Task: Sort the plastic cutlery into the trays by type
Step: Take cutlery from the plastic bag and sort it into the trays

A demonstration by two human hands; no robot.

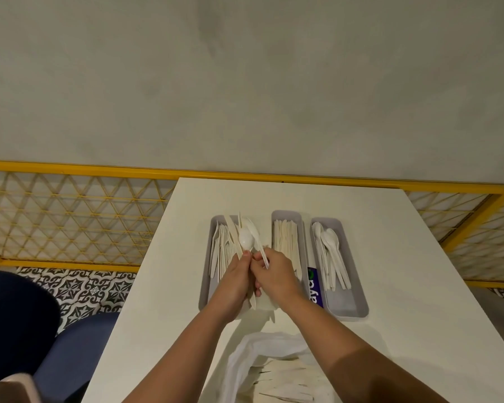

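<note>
Where hands (pixel 253 274) meet, bag (pixel 262 353) near

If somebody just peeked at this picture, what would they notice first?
Probably the two hands, left hand and right hand, meeting in the middle over the left tray, holding a bunch of white cutlery with a spoon sticking up. Beside them on the white table sit two more trays, the right tray with spoons. A yellow railing runs behind.

wall (pixel 245 82) grey | railing (pixel 70 170) yellow (lattice) | floor (pixel 82 289) patterned tiles | table (pixel 405 286) white
</note>
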